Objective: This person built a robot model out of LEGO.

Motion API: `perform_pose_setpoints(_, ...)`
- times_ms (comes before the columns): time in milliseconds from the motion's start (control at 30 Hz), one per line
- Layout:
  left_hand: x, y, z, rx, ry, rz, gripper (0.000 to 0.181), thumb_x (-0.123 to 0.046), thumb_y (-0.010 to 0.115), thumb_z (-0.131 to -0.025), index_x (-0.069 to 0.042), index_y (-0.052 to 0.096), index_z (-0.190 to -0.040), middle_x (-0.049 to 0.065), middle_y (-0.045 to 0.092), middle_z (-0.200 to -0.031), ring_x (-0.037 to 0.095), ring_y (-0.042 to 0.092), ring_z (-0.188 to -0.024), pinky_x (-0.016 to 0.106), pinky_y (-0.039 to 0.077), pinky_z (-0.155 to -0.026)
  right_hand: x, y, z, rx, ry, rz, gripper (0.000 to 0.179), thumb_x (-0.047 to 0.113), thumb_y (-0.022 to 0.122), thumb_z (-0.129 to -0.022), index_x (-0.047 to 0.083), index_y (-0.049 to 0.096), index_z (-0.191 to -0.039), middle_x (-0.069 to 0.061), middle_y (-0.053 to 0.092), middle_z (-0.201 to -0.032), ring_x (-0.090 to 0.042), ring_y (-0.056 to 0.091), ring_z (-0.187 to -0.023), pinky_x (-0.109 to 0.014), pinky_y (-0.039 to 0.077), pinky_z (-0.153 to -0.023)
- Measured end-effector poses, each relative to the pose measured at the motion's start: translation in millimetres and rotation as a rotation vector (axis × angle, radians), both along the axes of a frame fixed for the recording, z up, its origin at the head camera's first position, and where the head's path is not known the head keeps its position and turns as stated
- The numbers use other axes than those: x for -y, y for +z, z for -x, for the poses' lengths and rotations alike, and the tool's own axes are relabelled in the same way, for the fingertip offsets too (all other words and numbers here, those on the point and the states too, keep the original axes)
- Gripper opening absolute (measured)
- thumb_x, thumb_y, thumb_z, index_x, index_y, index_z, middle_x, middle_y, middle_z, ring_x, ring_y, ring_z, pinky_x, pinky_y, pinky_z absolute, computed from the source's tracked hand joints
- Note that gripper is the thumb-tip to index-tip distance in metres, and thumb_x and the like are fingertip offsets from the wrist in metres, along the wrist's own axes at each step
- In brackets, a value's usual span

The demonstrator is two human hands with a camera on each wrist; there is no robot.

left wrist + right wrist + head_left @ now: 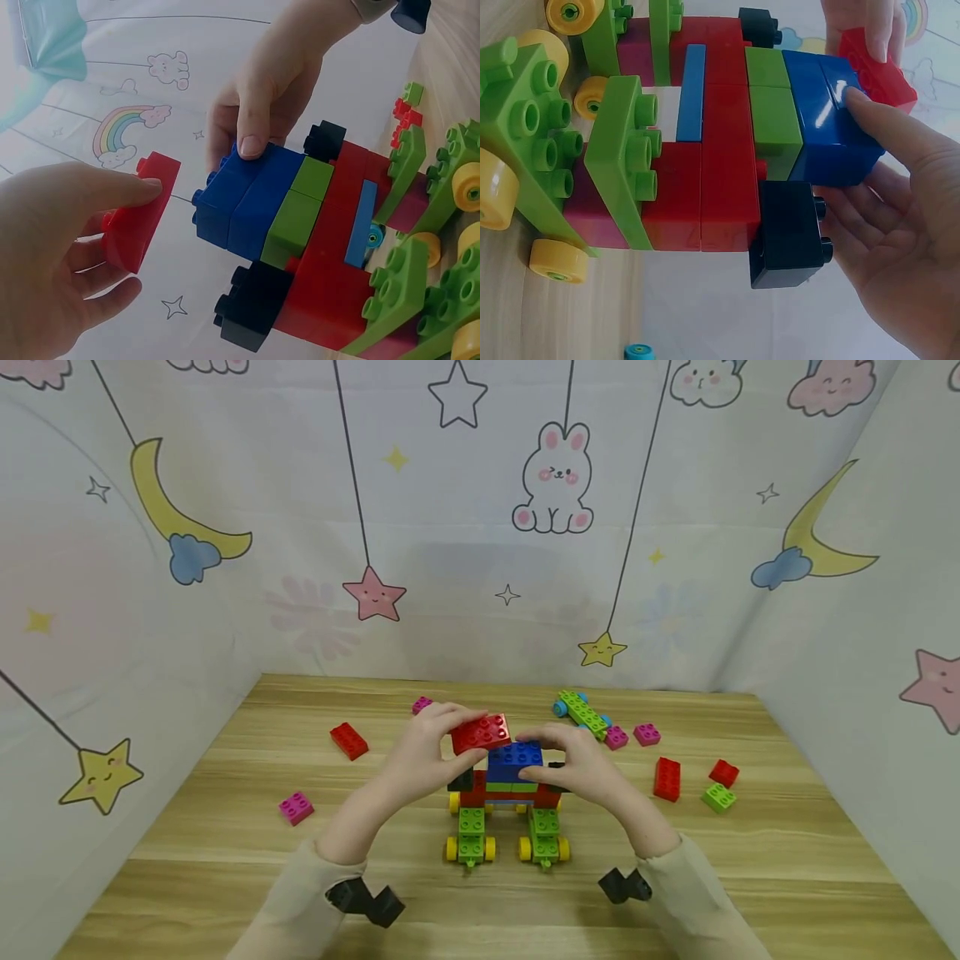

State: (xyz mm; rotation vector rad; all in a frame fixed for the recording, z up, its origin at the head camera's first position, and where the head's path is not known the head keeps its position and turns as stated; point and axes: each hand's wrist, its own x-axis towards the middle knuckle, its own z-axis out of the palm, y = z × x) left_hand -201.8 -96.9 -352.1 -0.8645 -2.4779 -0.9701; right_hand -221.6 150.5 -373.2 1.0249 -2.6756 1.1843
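Close to me, two green pieces (472, 831) are standing on yellow wheels (490, 849) at the front of my block toy (512, 787). My left hand (429, 752) is pinching a red brick (483, 732), a little apart from the toy's blue top (514, 762), which my right hand (573, 760) is gripping. Farther back, a green car (581, 713) is sitting before the bunny cloth (465, 560).

The block model (512, 787) stands on the table (495, 914) between the left hand (427, 750) and the right hand (576, 760). A toy car (582, 713) lies behind, to the right; loose bricks (667, 778) lie on either side.
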Motion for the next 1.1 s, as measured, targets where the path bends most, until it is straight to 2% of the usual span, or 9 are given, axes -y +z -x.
perform_pose_setpoints(200,-3.2,-3.2,0.8,0.01,-0.011,-0.01,0.045,-0.019,0.079,-0.083,-0.005,0.066,-0.124,0.009,0.069,-0.111,0.024,0.059,-0.102,0.036,0.055,-0.081,-0.3,0.5,-0.7,0.01,-0.002,0.013,0.048,0.018,0.076,-0.086,0.001,0.062,-0.128,-0.016,0.065,-0.127,-0.034,0.062,-0.116,-0.051,0.05,-0.098)
perform_pose_setpoints(533,-4.8,-7.2,2.9,0.055,-0.038,-0.002,0.051,-0.019,0.078,-0.084,-0.004,0.062,-0.129,0.01,0.067,-0.113,0.023,0.06,-0.1,0.039,0.055,-0.084,4.2,3.5,-1.7,-0.061,-0.024,0.092,0.046,0.015,0.075,-0.086,0.003,0.062,-0.129,-0.013,0.067,-0.123,-0.029,0.063,-0.112,-0.052,0.049,-0.099)
perform_pose_setpoints(767,-6.2,-7.8,3.0,0.071,-0.063,0.001,0.052,-0.019,0.077,-0.085,-0.003,0.06,-0.131,0.01,0.067,-0.112,0.024,0.059,-0.101,0.04,0.054,-0.084,7.5,6.0,-1.6,-0.074,-0.006,0.091,0.045,0.013,0.074,-0.088,0.0,0.061,-0.129,-0.014,0.067,-0.122,-0.029,0.063,-0.111,-0.051,0.05,-0.098)
perform_pose_setpoints(1100,-6.0,-9.6,3.8,0.068,-0.062,-0.002,0.05,-0.019,0.076,-0.085,-0.004,0.061,-0.131,0.01,0.067,-0.113,0.024,0.058,-0.102,0.04,0.054,-0.084,11.1,4.0,-0.4,-0.083,0.009,0.098,0.041,0.01,0.073,-0.088,-0.002,0.063,-0.125,-0.016,0.068,-0.12,-0.03,0.064,-0.109,-0.05,0.051,-0.097)
